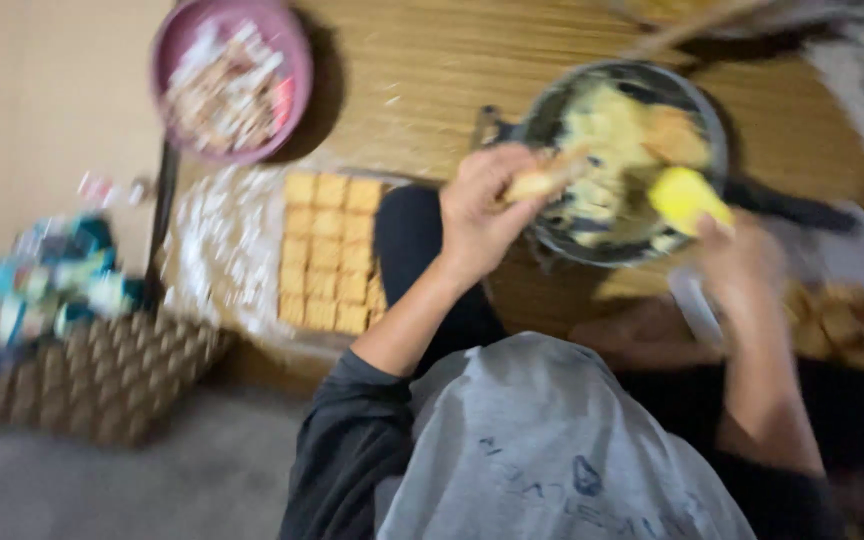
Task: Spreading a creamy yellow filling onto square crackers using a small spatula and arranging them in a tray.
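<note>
Blur: whole view smeared, small details lost.
Left hand (482, 215): closed on a pale biscuit (542, 182), at the pan's rim.
Right hand (742, 262): grips a yellow spatula (687, 197), handle hidden.
Pan (552, 110): holds yellowish mash, probably cream.
Tray (202, 250): rows of square biscuits (330, 250).
Pink bowl (167, 50): wrappers, indistinct.

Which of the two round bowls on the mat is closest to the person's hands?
The dark metal bowl holding yellow mixture, directly under both hands. The pink bowl sits far off, top left, filled with pale scraps.
</note>
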